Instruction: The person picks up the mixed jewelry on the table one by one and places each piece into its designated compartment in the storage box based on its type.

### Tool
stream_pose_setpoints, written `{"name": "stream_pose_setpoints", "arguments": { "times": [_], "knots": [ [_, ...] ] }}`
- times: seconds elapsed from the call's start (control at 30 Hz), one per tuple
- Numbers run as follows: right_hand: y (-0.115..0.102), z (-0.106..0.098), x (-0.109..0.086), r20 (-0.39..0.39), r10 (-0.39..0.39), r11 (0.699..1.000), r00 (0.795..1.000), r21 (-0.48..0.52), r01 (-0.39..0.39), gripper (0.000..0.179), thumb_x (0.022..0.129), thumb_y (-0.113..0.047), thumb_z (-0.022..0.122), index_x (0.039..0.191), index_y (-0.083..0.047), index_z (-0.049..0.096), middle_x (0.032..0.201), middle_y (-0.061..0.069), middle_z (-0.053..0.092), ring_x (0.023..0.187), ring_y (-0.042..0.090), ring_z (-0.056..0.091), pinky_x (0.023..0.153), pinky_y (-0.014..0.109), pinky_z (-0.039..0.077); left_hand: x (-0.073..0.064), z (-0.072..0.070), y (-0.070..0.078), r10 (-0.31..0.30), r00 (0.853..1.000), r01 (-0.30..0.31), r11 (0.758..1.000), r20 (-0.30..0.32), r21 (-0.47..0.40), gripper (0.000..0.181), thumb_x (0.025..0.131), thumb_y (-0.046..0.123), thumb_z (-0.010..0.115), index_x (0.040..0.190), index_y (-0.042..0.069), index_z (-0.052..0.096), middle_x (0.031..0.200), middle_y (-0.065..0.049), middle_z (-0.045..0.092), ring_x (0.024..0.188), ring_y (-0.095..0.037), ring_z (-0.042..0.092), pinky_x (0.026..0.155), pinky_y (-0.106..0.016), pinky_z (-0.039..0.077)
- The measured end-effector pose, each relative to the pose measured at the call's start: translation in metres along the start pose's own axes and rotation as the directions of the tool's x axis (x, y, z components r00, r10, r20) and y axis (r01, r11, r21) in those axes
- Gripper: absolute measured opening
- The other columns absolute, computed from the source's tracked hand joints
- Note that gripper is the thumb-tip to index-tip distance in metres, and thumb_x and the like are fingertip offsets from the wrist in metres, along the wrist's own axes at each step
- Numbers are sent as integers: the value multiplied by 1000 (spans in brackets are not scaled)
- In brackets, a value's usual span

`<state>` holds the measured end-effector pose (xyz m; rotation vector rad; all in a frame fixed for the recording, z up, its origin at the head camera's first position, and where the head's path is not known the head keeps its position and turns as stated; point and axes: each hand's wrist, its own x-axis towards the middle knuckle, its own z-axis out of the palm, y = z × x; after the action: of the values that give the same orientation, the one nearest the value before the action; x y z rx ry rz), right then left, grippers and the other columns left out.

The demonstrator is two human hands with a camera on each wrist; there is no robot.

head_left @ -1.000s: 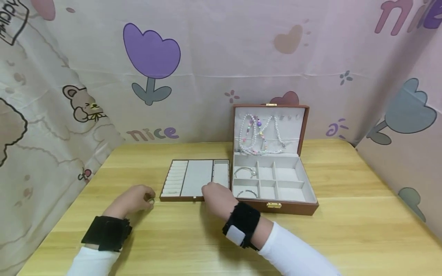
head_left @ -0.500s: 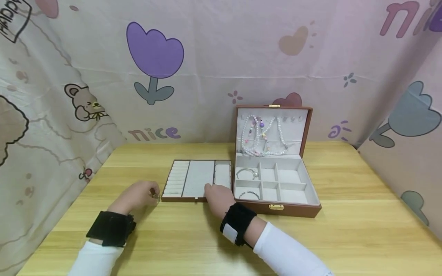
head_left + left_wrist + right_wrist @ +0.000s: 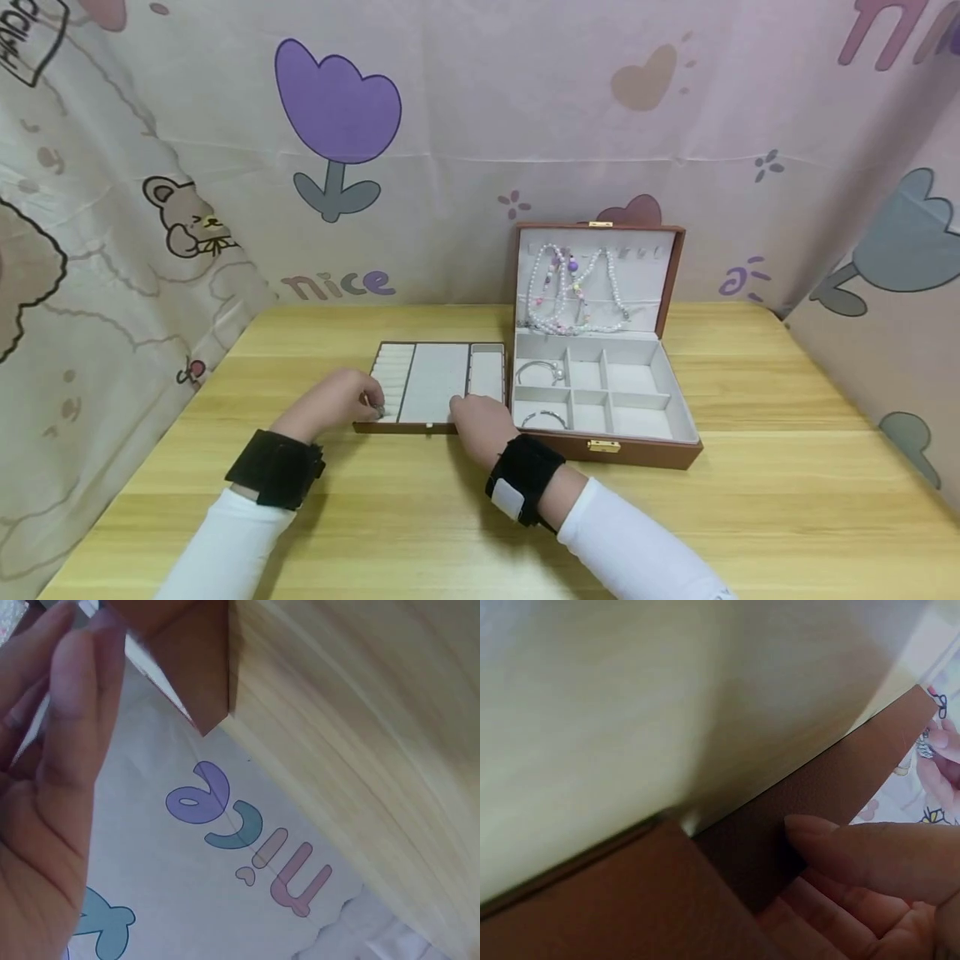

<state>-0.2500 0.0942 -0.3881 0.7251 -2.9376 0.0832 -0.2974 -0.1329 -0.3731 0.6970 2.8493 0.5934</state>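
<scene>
My left hand (image 3: 343, 402) is over the ring rolls at the left end of a brown-rimmed jewellery tray (image 3: 438, 383). Between its thumb and fingertips it pinches a small silvery ring (image 3: 925, 744), mostly covered by the fingers in the head view. The right hand (image 3: 482, 427) grips the tray's front edge near its right end. Its thumb (image 3: 855, 847) presses on the brown front wall, while the fingers reach over the rim. In the left wrist view the left hand (image 3: 56, 787) shows beside the tray's brown corner.
Right of the tray stands an open brown jewellery box (image 3: 652, 450) with divided compartments. Two bracelets lie in its left compartments: one (image 3: 540, 372) behind, one (image 3: 543, 418) in front. Beaded necklaces (image 3: 573, 287) hang inside the raised lid. A printed curtain (image 3: 450, 108) surrounds the wooden table (image 3: 420, 517).
The left hand has moved right and away from the body with the ring, from the table beside the tray to over its ring rolls. The right hand stays at the tray's front edge.
</scene>
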Motion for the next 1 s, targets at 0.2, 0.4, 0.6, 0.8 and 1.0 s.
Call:
{"name": "stream_pose_setpoints", "arguments": {
  "times": [0.2,0.4,0.6,0.8,1.0],
  "knots": [
    [-1,0,0,11,-5,1000,1000,-10,5,11,86,0,56,78,-7,58,72,4,64,63,17,62,50,25,49,-1,3,5,38,999,-35,996,-32,77,8,76,3,70,72,10,68,72,0,65,63,-9,50,60,-24,47],
    [-1,-2,1,23,10,1000,1000,-26,-9,8,87,-2,57,81,-8,60,73,4,64,63,16,62,50,24,49,0,9,5,102,991,-85,980,-88,182,11,75,5,72,67,11,68,69,3,64,63,-7,51,59,-25,48],
    [-2,0,-2,26,-1,999,1000,-40,3,8,86,-2,58,82,-8,61,74,4,65,64,15,63,50,23,49,0,16,-4,117,989,-102,982,-91,161,13,78,7,70,65,11,67,70,3,61,64,-7,50,60,-23,47],
    [-6,-1,-3,21,33,999,999,-33,-32,11,87,-7,59,77,-9,64,74,2,67,63,13,62,49,24,49,-7,17,-9,133,991,-131,990,-19,54,23,80,7,67,59,13,60,68,5,53,62,-6,43,57,-19,39],
    [-8,-2,0,39,90,986,995,-145,-83,25,85,-8,59,61,-12,63,68,-2,66,55,9,58,42,24,46,-6,18,-2,110,994,-108,990,-23,95,29,77,0,66,56,10,49,65,3,42,59,-9,37,53,-20,31]
  ]
}}
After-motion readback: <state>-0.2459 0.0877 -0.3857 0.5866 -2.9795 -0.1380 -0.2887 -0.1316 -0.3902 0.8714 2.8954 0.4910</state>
